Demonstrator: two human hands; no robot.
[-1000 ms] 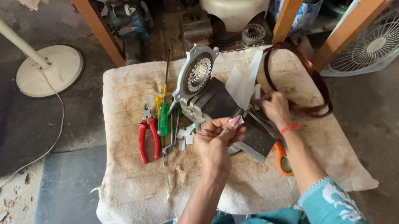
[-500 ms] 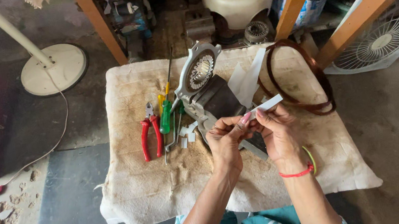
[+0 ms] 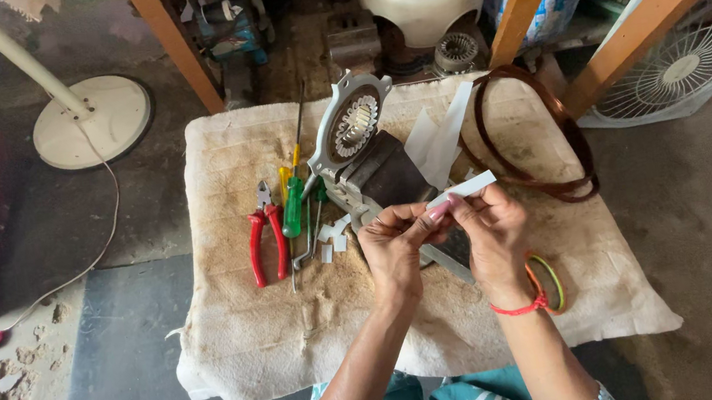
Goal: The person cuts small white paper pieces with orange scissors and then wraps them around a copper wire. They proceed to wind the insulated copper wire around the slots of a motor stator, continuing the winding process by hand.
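My left hand (image 3: 394, 245) and my right hand (image 3: 493, 232) meet above a towel-covered table (image 3: 254, 332), both pinching a small white strip (image 3: 463, 189) between the fingertips. Just beyond the hands lies a grey motor stator in a round metal frame (image 3: 351, 127) on a dark block (image 3: 390, 177). White paper strips (image 3: 440, 138) lie beside it, and small white cut pieces (image 3: 333, 235) lie near my left hand. My right wrist wears a red thread.
Red-handled pliers (image 3: 265, 239) and green and yellow screwdrivers (image 3: 292, 204) lie left of the motor. A coil of brown wire (image 3: 537, 149) sits at the right, an orange-green ring (image 3: 550, 280) near my right wrist. A fan stand base (image 3: 89, 120), a fan grille (image 3: 678, 66) and wooden legs surround the table.
My right hand came back from the wire coil side to meet my left hand, and both now hold the white strip, raised a little higher than half a second ago.
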